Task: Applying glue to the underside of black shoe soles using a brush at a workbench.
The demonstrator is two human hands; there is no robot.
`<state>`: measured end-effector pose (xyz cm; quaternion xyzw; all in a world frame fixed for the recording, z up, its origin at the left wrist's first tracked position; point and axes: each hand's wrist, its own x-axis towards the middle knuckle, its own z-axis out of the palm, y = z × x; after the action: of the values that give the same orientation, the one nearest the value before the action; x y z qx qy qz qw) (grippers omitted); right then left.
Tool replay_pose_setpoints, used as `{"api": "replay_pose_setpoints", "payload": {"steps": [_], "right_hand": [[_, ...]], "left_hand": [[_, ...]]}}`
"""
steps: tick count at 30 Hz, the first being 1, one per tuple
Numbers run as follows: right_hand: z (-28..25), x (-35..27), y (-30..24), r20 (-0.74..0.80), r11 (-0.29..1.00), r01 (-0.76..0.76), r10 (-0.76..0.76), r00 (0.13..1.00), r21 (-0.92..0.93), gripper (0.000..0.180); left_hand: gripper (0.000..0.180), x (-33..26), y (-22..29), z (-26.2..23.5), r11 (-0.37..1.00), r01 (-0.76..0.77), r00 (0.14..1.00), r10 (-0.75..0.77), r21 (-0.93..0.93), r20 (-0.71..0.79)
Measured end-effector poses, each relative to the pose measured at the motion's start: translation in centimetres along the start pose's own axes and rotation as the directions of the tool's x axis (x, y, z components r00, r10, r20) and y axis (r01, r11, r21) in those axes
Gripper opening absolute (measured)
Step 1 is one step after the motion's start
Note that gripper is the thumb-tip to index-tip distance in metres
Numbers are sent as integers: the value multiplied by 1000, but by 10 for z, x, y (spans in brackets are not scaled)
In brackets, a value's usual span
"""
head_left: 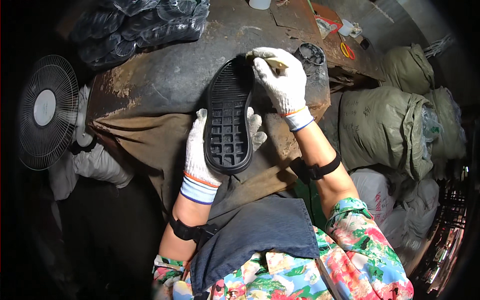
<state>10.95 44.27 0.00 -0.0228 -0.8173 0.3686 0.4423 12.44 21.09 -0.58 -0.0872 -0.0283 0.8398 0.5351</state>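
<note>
A black shoe sole [229,127], its ribbed and gridded hollow side facing up, is held upright over the table's near edge. My left hand [200,142], in a white knit glove, grips it from beneath near the wider end, with fingertips curled round its right side. At the sole's far end is my right hand [280,75], gloved likewise, its fingers pinched together against the rim. Something small and yellowish shows between those fingers, too hidden to name.
A dark worn table [170,75] carries a stack of plastic-wrapped black bundles [145,27] and a round tin [310,54]. Scissors [347,50] lie at the far right. A fan [46,107] stands left; stuffed green sacks [380,127] sit right. Brown cloth [150,137] hangs off the near edge.
</note>
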Motion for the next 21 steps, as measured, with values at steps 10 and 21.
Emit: {"api": "replay_pose_setpoints", "payload": {"steps": [10,21], "right_hand": [[-2,-14,-43,243,976,202,-217,946,85,17],[5,-30,-49,436,944,-91,-60,898,318,17]], "left_hand": [[76,-10,11,-32,991,-57,992,43,120,115],[69,-2,9,-37,1000,-17,970,14,13,241]]}}
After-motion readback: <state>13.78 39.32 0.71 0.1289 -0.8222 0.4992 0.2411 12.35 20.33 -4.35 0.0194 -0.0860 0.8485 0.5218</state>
